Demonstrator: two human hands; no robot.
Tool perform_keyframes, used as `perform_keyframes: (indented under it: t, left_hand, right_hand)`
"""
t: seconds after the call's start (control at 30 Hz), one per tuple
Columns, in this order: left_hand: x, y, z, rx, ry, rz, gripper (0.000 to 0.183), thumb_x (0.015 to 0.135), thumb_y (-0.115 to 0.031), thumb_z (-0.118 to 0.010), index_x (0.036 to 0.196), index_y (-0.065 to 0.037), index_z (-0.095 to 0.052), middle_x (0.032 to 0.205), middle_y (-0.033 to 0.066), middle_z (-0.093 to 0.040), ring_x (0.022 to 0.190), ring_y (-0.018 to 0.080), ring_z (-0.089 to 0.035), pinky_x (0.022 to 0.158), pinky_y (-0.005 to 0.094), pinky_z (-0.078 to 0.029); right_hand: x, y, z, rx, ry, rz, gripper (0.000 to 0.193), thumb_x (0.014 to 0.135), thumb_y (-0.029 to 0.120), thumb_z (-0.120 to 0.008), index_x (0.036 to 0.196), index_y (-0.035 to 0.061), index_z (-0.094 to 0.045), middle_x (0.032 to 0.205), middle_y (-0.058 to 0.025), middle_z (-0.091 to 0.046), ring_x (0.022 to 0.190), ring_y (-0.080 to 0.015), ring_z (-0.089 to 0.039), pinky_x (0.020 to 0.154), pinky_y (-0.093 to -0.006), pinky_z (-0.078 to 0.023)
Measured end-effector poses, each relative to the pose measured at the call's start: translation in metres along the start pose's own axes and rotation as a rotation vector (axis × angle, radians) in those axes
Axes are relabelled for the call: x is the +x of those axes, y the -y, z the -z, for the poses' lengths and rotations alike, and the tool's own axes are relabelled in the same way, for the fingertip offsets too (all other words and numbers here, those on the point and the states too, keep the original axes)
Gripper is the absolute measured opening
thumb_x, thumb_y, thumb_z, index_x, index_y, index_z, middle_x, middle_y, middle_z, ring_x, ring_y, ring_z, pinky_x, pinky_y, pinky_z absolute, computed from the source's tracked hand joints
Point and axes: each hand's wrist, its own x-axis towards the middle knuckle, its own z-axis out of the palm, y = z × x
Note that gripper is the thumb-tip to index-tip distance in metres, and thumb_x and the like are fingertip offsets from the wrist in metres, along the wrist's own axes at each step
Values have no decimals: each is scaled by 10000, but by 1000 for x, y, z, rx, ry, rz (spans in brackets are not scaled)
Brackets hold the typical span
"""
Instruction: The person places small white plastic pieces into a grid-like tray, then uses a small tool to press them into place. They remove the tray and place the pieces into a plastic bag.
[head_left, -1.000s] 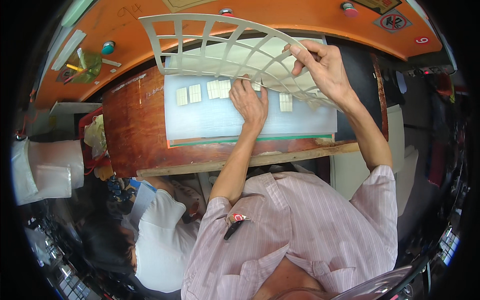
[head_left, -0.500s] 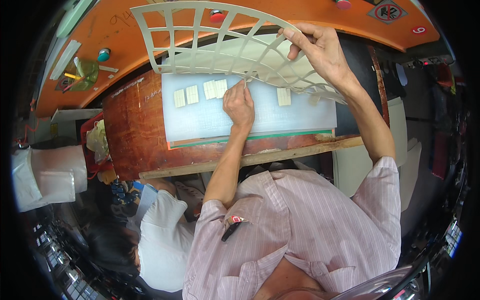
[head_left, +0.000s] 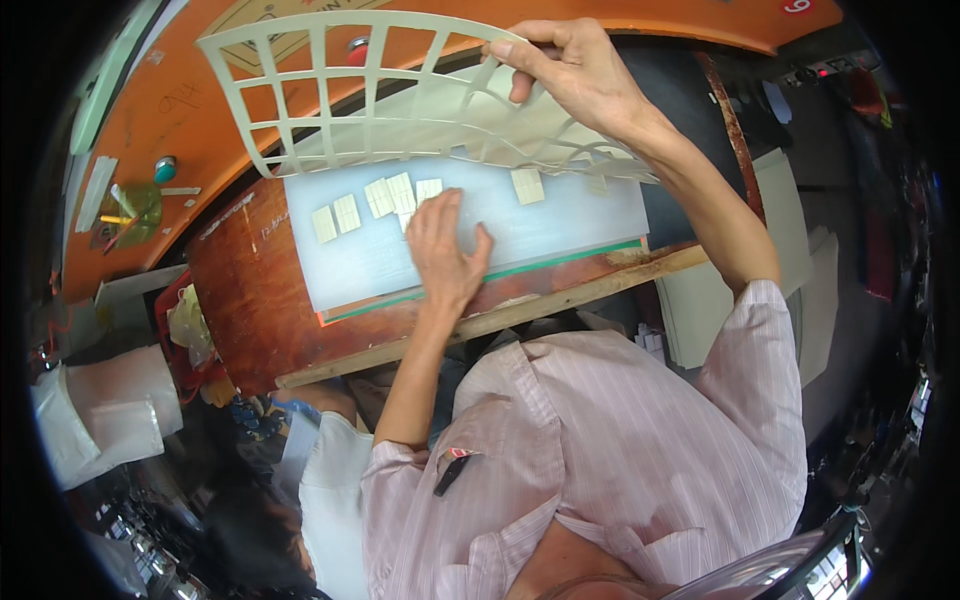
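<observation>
One pale translucent cutting sheet (head_left: pixel 520 235) at frame centre, lying on one reddish-brown wooden board (head_left: pixel 250 300) with a light timber strip (head_left: pixel 500 318) along its lower edge. Orange machine surface (head_left: pixel 150 120) curving across upper left and top; one red button (head_left: pixel 358 50) and one teal knob (head_left: pixel 165 167) on it. White bundled bags (head_left: pixel 100 410) at lower left. Stacked pale sheets (head_left: pixel 800 290) at right.

Seven small cream rectangular pieces on the sheet visible: five (head_left: pixel 375 200) grouped left of centre, two (head_left: pixel 527 186) further right, partly under the lattice.

One cream die-cut lattice sheet (head_left: pixel 330 100), lifted clear across upper frame, far edge drooping toward the cutting sheet. Right hand (head_left: pixel 575 70) pinching its upper right edge, thumb against fingers. Left hand (head_left: pixel 445 250) flat on the cutting sheet, fingers loosely together, tips touching the nearest cream pieces.
</observation>
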Motion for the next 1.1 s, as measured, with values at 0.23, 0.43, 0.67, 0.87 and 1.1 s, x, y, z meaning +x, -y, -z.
perform_keyframes:
  t: [0.23, 0.43, 0.67, 0.87, 1.1]
  left_hand:
    - [41, -60, -79, -340, 102, 538, 485, 823, -211, -825, 1212, 27, -660, 1023, 171, -724, 993, 346, -650, 923, 462, -484]
    - [27, -44, -77, -558, 36, 644, 270, 844, -127, -809, 1045, 40, -738, 888, 137, -725, 785, 222, -661, 743, 375, -527]
    - [19, -38, -24, -35, -201, 95, 407, 856, -120, -810, 1230, -11, -697, 788, 115, -670, 745, 222, -651, 706, 385, -523]
    - [29, -72, -88, -825, 284, 444, 259, 907, -232, -782, 953, 10, -702, 704, 99, -690, 638, 161, -660, 585, 348, -524]
    - [20, -69, -85, -857, 143, 298, 340, 846, -284, -809, 796, 36, -705, 696, 149, -712, 635, 229, -715, 609, 356, -558]
  right_hand:
    - [0, 1, -1, 29, 20, 35, 391, 1029, 411, -638, 1104, 52, -772, 643, 8, -641, 670, -49, -583, 612, -258, -424]
    - [8, -10, 1, 222, 78, -10, 303, 1032, 273, -637, 1027, -18, -723, 690, -41, -660, 639, -94, -617, 603, -261, -486]
    - [4, -4, 2, 390, 59, 10, 314, 1051, 226, -611, 966, -64, -697, 678, -49, -652, 622, -97, -621, 555, -252, -474]
    - [-8, -8, 7, -64, 28, 44, 401, 1022, 391, -624, 1117, 33, -778, 710, 18, -593, 707, -66, -526, 672, -244, -395]
    - [-19, -12, 7, 15, -48, -112, 355, 1024, 343, -646, 1123, 22, -762, 695, 12, -572, 727, -73, -508, 768, -244, -381]
